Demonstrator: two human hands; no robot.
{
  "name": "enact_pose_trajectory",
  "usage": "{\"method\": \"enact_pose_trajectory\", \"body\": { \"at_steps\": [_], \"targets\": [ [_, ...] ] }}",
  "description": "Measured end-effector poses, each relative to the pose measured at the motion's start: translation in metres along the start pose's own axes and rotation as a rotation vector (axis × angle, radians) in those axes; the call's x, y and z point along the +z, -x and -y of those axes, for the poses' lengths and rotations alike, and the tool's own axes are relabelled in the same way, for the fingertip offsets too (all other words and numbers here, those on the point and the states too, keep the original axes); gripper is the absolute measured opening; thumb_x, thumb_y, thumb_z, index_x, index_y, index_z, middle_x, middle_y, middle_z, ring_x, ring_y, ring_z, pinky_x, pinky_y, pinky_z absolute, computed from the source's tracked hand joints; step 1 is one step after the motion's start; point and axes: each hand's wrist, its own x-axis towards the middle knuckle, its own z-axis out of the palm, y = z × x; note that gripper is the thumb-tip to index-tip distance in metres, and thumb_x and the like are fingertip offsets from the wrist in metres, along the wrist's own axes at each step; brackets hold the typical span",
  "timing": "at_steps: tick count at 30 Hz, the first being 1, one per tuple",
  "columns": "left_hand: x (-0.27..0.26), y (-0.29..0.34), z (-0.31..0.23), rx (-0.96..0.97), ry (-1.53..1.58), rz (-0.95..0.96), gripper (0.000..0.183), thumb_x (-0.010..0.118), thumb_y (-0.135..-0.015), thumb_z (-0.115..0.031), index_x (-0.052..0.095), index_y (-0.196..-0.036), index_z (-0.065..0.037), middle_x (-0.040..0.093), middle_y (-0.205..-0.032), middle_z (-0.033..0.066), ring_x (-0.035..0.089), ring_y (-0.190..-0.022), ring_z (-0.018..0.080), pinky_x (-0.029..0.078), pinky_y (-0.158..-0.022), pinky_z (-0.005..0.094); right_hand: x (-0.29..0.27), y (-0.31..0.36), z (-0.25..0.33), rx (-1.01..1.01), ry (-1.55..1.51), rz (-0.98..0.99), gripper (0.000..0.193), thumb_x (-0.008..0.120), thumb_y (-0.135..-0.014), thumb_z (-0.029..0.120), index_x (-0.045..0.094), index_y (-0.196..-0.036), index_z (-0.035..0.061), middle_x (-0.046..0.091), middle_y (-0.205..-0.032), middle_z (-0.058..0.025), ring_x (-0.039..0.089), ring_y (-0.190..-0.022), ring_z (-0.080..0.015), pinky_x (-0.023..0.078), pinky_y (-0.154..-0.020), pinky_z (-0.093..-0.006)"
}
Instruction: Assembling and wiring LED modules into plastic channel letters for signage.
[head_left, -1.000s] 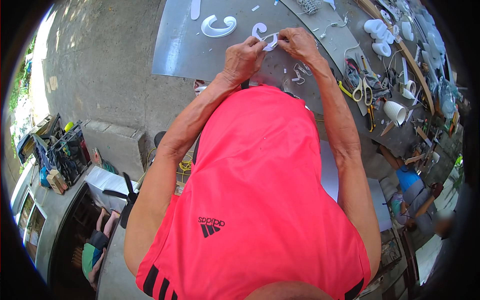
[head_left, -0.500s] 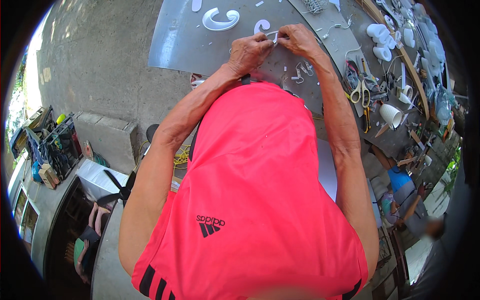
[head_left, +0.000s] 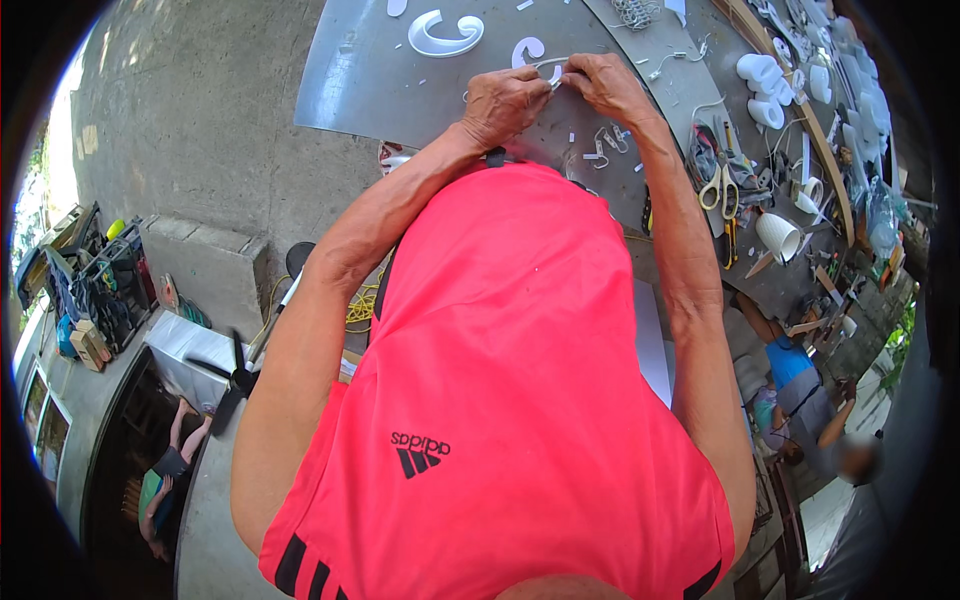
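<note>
My left hand [head_left: 505,106] and my right hand [head_left: 606,84] meet above the grey metal tabletop [head_left: 355,75], fingers pinched. Between them runs a thin white wire [head_left: 547,64], its ends hidden in my fingers. Just beyond the hands lies a flat white C-shaped piece [head_left: 527,48]. Farther left rests a thicker white C-shaped form [head_left: 440,38] with raised walls. Short white wired pieces [head_left: 603,146] lie to the near side of my right hand.
On the right are yellow-handled scissors [head_left: 722,190], a yellow cutter knife [head_left: 729,243], a white ribbed cup [head_left: 777,236] and white hollow forms [head_left: 762,85]. A wooden strip [head_left: 829,145] edges the table. A black-bladed fan [head_left: 238,378] stands left. Other people [head_left: 795,375] are at lower right and lower left.
My right hand has shifted slightly right and down, while both hands keep their pinch on the wire. The whole view has moved a little. A person at lower right has raised an arm.
</note>
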Motion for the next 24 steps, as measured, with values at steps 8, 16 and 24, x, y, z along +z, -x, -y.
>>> {"method": "enact_pose_trajectory", "body": {
  "at_steps": [8, 16, 24],
  "targets": [
    [0.004, 0.003, -0.002, -0.007, 0.007, -0.052, 0.009, 0.075, -0.085, -0.022, 0.075, -0.087, -0.014, 0.069, -0.085, -0.0023, 0.069, -0.072, 0.0211, 0.053, -0.059, 0.0349, 0.004, 0.001, -0.005, -0.054, 0.007, 0.009, 0.023, 0.065, -0.091, 0.025, 0.075, -0.104, 0.0084, 0.073, -0.092, -0.0182, 0.069, -0.091, -0.0393, 0.054, -0.081, -0.0457],
    [0.004, 0.003, -0.004, -0.018, 0.010, -0.060, 0.010, 0.075, -0.086, -0.023, 0.075, -0.086, -0.013, 0.068, -0.083, -0.0016, 0.069, -0.073, 0.0210, 0.053, -0.060, 0.0342, 0.008, 0.000, -0.005, -0.043, 0.038, -0.026, 0.021, 0.066, -0.092, 0.025, 0.074, -0.103, 0.0094, 0.074, -0.091, -0.0163, 0.070, -0.091, -0.0385, 0.054, -0.081, -0.0473],
    [0.005, 0.002, -0.004, -0.021, 0.006, -0.046, 0.011, 0.075, -0.086, -0.024, 0.075, -0.085, -0.013, 0.068, -0.083, -0.0008, 0.069, -0.073, 0.0215, 0.052, -0.060, 0.0344, 0.004, 0.000, -0.004, -0.005, -0.018, -0.032, 0.023, 0.069, -0.090, 0.025, 0.076, -0.102, 0.0069, 0.074, -0.092, -0.0183, 0.070, -0.090, -0.0385, 0.054, -0.080, -0.0453]
  ]
}}
